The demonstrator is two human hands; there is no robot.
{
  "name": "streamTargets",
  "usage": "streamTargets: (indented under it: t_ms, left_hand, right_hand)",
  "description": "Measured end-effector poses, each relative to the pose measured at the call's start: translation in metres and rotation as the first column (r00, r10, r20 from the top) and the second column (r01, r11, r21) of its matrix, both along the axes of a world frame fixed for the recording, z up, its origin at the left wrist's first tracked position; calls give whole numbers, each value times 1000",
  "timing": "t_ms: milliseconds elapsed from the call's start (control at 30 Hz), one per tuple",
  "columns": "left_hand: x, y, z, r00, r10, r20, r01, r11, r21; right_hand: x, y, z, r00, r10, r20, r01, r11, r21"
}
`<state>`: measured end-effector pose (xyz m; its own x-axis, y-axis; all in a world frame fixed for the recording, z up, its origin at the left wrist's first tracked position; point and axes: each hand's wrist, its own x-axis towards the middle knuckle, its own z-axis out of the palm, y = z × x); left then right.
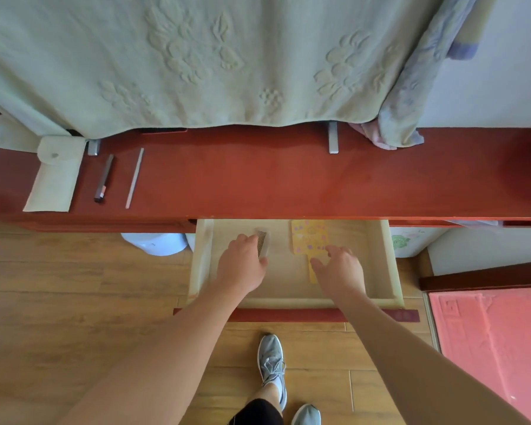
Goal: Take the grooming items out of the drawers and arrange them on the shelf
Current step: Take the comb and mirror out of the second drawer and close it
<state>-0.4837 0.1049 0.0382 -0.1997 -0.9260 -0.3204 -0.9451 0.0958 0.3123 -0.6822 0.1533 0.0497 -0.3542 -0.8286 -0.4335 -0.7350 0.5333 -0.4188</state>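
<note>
While over the open drawer point(393, 262), gripping a comb point(262, 237) in the left hand point(242, 265) at 10 o'clock. Spreading the right hand point(339, 271) above a yellow mirror point(308, 237) at 1 o'clock.

No writing can be read; the raised marks on the pink mat point(485, 332) are too blurred.

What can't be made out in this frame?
Head view only:
- The comb: its lower end is hidden by the left hand holding it.
- The yellow paddle-shaped item: its handle is mostly covered by the right hand; contact is unclear.
- The drawer: its back part is hidden under the shelf.
- The shelf's rear: hidden behind the hanging green cloth.
</note>
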Motion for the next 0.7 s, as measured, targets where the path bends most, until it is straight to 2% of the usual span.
streamTargets:
  t_ms: [200,333,700]
  left_hand:
    - [-8,-16,-32,999,40,26,-42,995,94]
    - [-10,-15,-42,998,34,45,-38,995,92]
    - [-8,-18,-47,997,68,-31,-65,994,93]
  right_hand:
    - [6,-18,-27,999,33,-40,-29,995,97]
    - [9,-17,-39,999,28,-44,-21,989,147]
    - [20,-24,-50,997,32,-72,-22,991,135]
